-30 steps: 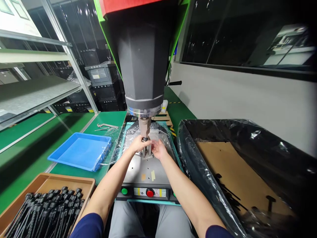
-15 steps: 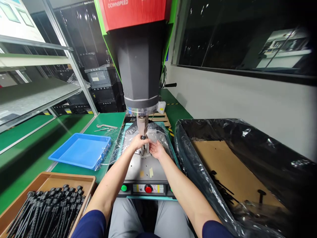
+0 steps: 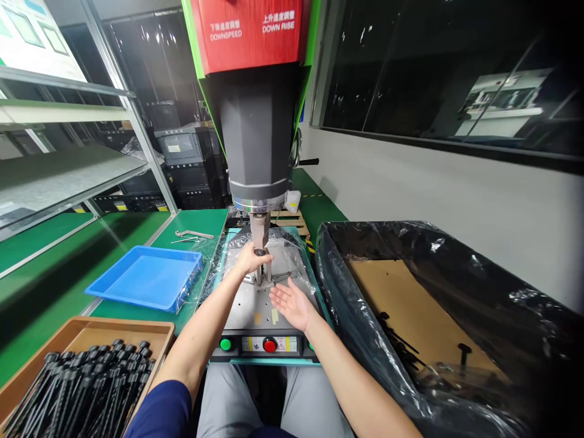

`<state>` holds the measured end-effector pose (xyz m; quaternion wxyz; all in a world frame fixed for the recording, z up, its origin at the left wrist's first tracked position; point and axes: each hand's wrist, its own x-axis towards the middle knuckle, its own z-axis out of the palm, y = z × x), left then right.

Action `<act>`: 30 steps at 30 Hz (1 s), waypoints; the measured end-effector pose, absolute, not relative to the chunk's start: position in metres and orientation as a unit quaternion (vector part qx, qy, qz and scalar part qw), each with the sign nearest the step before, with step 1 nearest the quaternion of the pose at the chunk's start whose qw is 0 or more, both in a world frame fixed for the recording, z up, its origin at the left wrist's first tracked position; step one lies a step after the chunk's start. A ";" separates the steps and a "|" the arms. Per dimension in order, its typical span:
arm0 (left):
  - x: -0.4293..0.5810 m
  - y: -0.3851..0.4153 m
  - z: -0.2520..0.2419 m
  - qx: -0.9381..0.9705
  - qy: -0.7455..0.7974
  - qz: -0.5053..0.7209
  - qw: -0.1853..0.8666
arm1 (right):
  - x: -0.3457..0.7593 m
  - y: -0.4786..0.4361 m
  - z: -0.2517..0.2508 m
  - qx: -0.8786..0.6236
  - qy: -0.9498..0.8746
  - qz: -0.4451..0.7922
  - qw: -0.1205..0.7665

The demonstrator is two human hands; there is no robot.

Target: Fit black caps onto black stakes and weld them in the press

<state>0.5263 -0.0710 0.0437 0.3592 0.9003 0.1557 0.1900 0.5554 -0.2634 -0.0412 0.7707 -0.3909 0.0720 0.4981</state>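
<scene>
Nearest, at the lower left, a brown shallow tray (image 3: 160,330) holds a heap of thin black rods with round caps (image 3: 91,383). Ahead of the lap sits the machine's front panel, with a red round button (image 3: 269,345) between green ones (image 3: 225,344).

Just beyond it the right hand (image 3: 292,301) hovers over the grey metal base plate (image 3: 246,310), palm up, fingers spread, holding nothing. Farther in, the left hand (image 3: 250,260) is closed in a pinch on a small black round-capped part (image 3: 260,252), which stands upright in the small metal fixture (image 3: 264,277), directly under the steel horn (image 3: 260,228) of the dark grey press head (image 3: 258,134).

The step looks like seating the part in the fixture. Any stroke of the head would call for the part to sit straight and for both hands to be clear of the horn.

Only the part's glossy black cap shows; its shaft is hidden by the fingers and the fixture.

To the left lies a blue plastic tray (image 3: 146,280) on the green surface (image 3: 201,225). To the right stands a cardboard box lined with a black plastic bag (image 3: 360,286), with a few black pieces in it.
</scene>
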 end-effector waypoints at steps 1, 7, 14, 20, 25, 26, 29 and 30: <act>0.525 -0.071 0.043 0.897 0.157 0.199 0.361 | 0.549 -0.267 -0.040 -0.407 0.042 0.491 0.769; 0.524 -0.073 0.030 0.914 0.142 0.204 0.322 | 0.555 -0.263 -0.021 -0.597 -0.224 0.206 0.742; 0.528 -0.077 -0.002 0.935 0.117 0.269 0.199 | 0.629 -0.196 0.005 -0.730 -0.430 -0.037 0.531; 0.525 -0.070 -0.002 0.947 0.060 0.265 0.174 | 0.650 -0.184 0.005 -0.757 -0.451 -0.061 0.469; 0.521 -0.068 0.007 0.927 0.048 0.264 0.261 | 0.649 -0.191 0.003 -0.803 -0.481 -0.061 0.347; 0.520 -0.068 0.008 0.920 0.053 0.258 0.291 | 0.648 -0.191 0.002 -0.804 -0.486 -0.054 0.338; 0.520 -0.065 0.009 0.897 0.066 0.239 0.367 | 0.648 -0.190 -0.002 -0.802 -0.493 -0.040 0.334; 0.520 -0.063 0.008 0.891 0.068 0.236 0.382 | 0.648 -0.190 -0.003 -0.803 -0.494 -0.036 0.333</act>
